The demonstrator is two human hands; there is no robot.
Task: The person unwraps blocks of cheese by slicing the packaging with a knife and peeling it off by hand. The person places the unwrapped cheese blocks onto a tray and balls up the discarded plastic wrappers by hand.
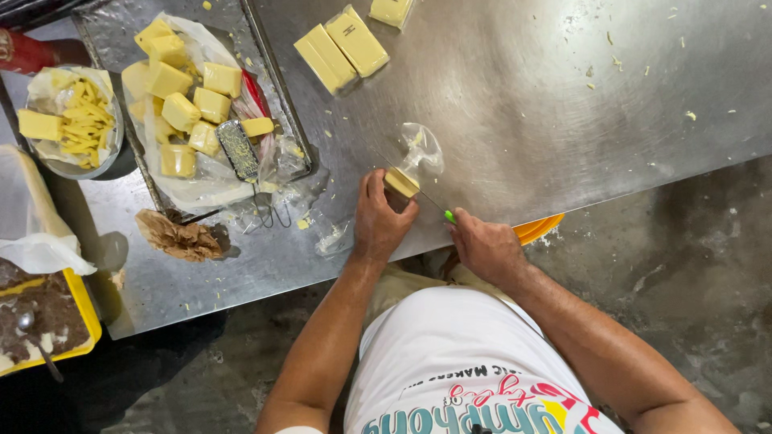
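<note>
at the near edge of the steel table [515,96]: two bare hands at work, one small cheese block between them
left hand [378,221]: fingers curled down onto the small cheese block [400,182], pinching it against the table top
right hand [485,245]: closed round a knife with a green handle [447,215], only the handle tip showing past the fingers, thin blade running up to the block
clear plastic wrap [421,149]: one crumpled piece, just behind the block, touching it
wrapped cheese bars [341,48]: two lying side by side further up the table, a third [391,10] cut off by the top edge
metal tray [273,72]: one, left of the hands, lined with plastic
cheese chunks in tray [181,108]: about ten, heaped together, exact count unclear where they overlap
small grater [238,149]: one, lying on the plastic at the tray's near side, wire handle towards the table edge
round bowl [72,120]: one, far left, holding grated cheese strips and one solid piece
brown paper scrap [178,237]: one, crumpled, on the table below the tray
yellow tray [48,317]: one, lower left, with a dark brown mix and one spoon
orange rim [537,229]: one, peeking out under the table edge beside the right hand
crumbs: many, scattered over the table, too small to count
</note>
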